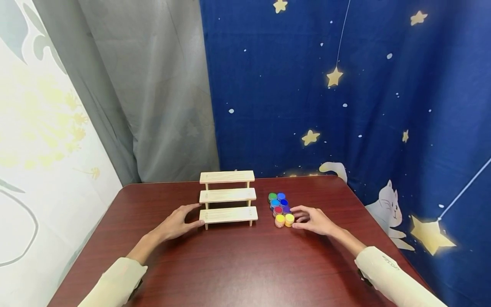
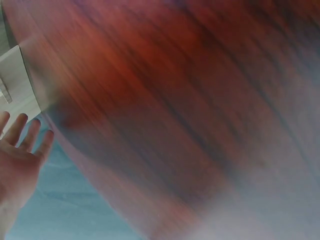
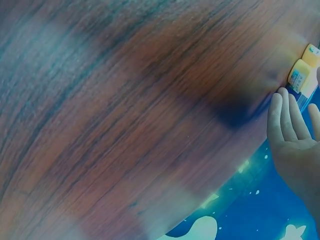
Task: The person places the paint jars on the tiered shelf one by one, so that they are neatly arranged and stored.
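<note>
A three-tier wooden stand (image 1: 229,195) rises from the table, its steps climbing toward the back. At its left end is my left hand (image 1: 178,222), thumb and fingers spread, fingertips right at the edges of the lower steps. The left wrist view shows that hand (image 2: 20,160) with loosely straight fingers before the pale wood (image 2: 20,85). Several small paint pots stand in a tight cluster right of the stand, among them a green pot (image 1: 272,196), a red pot (image 1: 278,210) and a yellow pot (image 1: 279,220). Close against their right side is my right hand (image 1: 316,221), its fingers relaxed and straight.
The dark red-brown wooden table (image 1: 238,264) has rounded back corners. Behind it hang a grey curtain (image 1: 168,94) and a blue star-patterned curtain (image 1: 276,94). A white printed cloth (image 1: 50,179) hangs along the left side.
</note>
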